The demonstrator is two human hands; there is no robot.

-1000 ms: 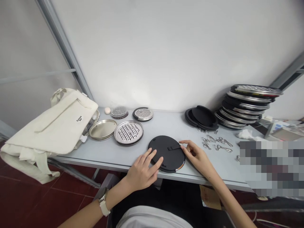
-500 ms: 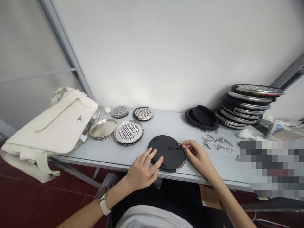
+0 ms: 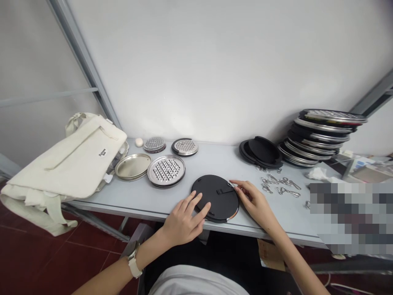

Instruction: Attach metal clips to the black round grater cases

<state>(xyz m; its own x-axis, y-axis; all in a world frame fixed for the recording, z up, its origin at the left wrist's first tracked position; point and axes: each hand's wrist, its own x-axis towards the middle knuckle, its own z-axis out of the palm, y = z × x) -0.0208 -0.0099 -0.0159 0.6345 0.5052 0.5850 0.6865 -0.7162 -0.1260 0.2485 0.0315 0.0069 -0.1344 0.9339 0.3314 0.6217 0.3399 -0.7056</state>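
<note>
A round black disc (image 3: pixel 215 200) with a thin metallic rim lies near the table's front edge, a small latch-like piece on its face. My left hand (image 3: pixel 184 219) rests on its lower left with the fingers spread, pressing the disc flat. At the upper right edge of the disc, my right hand (image 3: pixel 250 200) pinches a small shiny wire clip (image 3: pixel 231 184) that touches the rim by the latch-like piece. The fingertips partly hide this clip. Several loose metal clips (image 3: pixel 284 182) lie to the right, beyond my right hand.
Round metal grater plates (image 3: pixel 166 171) and plain metal discs (image 3: pixel 133 166) sit left. Black round holders (image 3: pixel 260 151) stand by a tall leaning stack of grater discs (image 3: pixel 322 137). A cream bag (image 3: pixel 70 157) hangs over the left end. The right edge is blurred out.
My right fingers have shifted slightly at the rim, and the wire clip has turned a little. My left hand and the disc have barely moved.
</note>
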